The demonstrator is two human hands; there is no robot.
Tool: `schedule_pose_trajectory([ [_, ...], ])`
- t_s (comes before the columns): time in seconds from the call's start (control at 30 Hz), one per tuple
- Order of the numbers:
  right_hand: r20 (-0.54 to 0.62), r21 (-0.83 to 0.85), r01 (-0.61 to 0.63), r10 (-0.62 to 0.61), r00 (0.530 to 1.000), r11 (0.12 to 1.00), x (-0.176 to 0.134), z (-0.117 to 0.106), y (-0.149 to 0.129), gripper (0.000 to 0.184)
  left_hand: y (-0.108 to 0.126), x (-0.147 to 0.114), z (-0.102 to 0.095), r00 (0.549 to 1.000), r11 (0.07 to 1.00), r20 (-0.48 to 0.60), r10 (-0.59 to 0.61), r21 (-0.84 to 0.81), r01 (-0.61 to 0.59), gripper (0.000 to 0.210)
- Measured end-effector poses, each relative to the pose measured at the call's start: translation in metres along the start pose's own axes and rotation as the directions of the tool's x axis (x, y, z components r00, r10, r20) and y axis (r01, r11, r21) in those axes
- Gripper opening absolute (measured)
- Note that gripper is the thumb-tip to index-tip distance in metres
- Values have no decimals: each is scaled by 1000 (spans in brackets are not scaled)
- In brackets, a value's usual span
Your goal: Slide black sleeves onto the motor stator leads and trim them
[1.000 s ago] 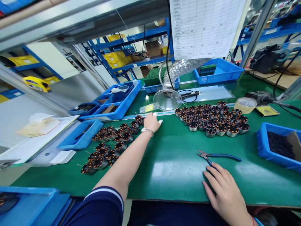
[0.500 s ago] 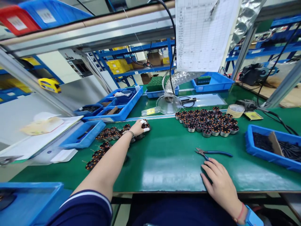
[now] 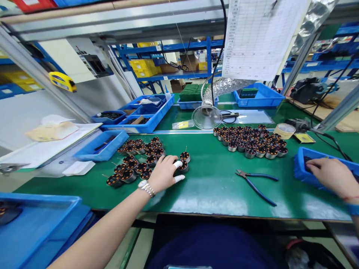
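2 round parts (image 3: 185,156) with dark, orange-dotted tops and metal sides stand close together on the green surface (image 3: 210,186), just right of a larger group of like parts (image 3: 140,168). The left hand (image 3: 165,173) is at the nearer of the 2, its white-covered index fingertip against the part and its thumb in front, well spread from the finger; whether it grips cannot be told. A metal watch (image 3: 146,188) circles that wrist.

To the right lie pliers (image 3: 246,176) with blue handles spread apart, untouched by either hand. Beyond them, a tightly packed cluster (image 3: 252,144) of the same parts stands beside a tape roll (image 3: 285,130).

At the far right, the right hand (image 3: 332,175) dips into a blue bin (image 3: 301,173); its fingertips are partly hidden, so I cannot tell whether they hold anything.

Toward the back are a clear funnel (image 3: 206,118) on a silver hose (image 3: 227,86), and a blue tray (image 3: 259,100). A printed sheet (image 3: 255,41) hangs above.
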State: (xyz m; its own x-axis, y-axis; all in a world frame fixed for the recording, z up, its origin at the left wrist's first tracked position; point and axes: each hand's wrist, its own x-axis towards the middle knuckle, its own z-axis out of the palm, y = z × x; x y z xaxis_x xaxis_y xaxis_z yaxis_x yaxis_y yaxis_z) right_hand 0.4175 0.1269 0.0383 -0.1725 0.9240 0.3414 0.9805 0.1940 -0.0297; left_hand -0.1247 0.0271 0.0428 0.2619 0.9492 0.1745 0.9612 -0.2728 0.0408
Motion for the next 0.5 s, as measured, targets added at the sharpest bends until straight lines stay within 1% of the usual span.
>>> schedule_pose_trajectory([
  [0.03,154,-19,-4,7,988,1000,8,2,10,20,6,-2,1,999,998,-31,-19,56,21,36],
  [0.07,262,-55,-24,37,964,998,14,4,15,18,10,-3,2,998,995,-55,-35,91,40,31],
  [0.1,338,-84,-39,65,939,996,18,5,17,16,15,-4,3,996,993,-73,-48,107,56,27],
  [0.13,383,-107,-51,88,920,993,22,6,16,16,18,-3,4,994,992,-89,-61,105,70,22],
  [0.2,413,-136,-79,129,902,988,25,5,9,16,26,-3,7,992,996,-106,-64,54,70,16],
  [0.3,412,-147,-122,173,895,982,25,0,-3,18,43,-8,13,994,991,-111,-10,-133,-5,12],
  [0.37,395,-144,-161,206,895,976,23,-5,-8,20,60,-17,19,993,952,-114,20,-302,-54,9],
  [0.43,372,-131,-207,241,896,970,19,-9,-12,22,79,-28,26,994,887,-109,23,-457,-71,7],
  [0.5,351,-112,-243,267,897,964,16,-12,-15,23,96,-36,32,996,824,-88,-3,-565,-48,16],
])
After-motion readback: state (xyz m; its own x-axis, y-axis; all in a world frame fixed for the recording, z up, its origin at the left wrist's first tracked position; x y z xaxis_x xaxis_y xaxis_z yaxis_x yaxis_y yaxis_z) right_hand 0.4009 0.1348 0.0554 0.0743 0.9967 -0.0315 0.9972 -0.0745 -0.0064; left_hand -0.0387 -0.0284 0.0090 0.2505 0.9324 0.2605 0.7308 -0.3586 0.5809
